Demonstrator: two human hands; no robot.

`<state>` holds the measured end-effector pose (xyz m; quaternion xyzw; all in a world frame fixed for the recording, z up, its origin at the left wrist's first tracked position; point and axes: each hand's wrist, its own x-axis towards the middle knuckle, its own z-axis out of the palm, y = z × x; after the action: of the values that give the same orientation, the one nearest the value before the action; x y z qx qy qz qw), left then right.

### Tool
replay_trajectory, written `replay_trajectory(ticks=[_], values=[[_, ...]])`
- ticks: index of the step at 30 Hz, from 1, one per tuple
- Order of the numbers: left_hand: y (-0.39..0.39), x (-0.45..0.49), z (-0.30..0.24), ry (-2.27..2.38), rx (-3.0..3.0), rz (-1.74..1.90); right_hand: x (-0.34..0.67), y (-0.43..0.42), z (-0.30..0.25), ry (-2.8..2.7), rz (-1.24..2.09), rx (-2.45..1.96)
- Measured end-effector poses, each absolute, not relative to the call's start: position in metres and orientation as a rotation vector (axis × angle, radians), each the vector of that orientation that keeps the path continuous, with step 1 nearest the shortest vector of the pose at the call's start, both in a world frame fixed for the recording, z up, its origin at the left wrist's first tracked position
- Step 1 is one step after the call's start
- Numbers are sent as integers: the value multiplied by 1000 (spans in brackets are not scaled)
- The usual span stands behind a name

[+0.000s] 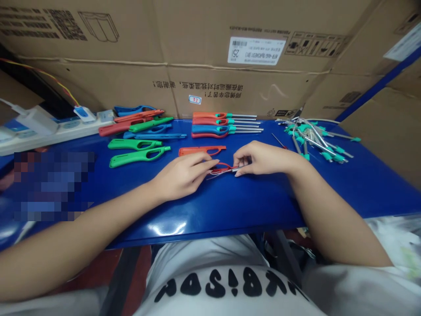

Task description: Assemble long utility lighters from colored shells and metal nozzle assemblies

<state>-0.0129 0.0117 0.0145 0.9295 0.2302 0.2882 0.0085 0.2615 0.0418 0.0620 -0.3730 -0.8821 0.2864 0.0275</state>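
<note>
Hands (186, 175) pinched nearly closed, holding looped red casing (225, 166), pale wires (218, 173), silvery tube (234, 170).

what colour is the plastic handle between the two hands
Red; the plastic handle, partly covered, shows in the head view.

White shirt (237, 306) with chunky, rounded black lettering (215, 283) across the front, bare forearms (115, 215).
</note>
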Motion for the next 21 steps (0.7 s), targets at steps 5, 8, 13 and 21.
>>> replay_trajectory(ticks=[5, 8, 13, 21], values=[[12, -13, 14, 698, 2981, 935, 259, 39, 63, -2706, 853, -1217], [14, -13, 13, 706, 2923, 979, 259, 40, 63, -2684, 837, -1216], [16, -14, 14, 730, 2794, 1038, 263, 43, 62, -2627, 883, -1161], [18, -15, 20, 803, 2638, 1100, 261, 39, 67, -2542, 819, -1051]])
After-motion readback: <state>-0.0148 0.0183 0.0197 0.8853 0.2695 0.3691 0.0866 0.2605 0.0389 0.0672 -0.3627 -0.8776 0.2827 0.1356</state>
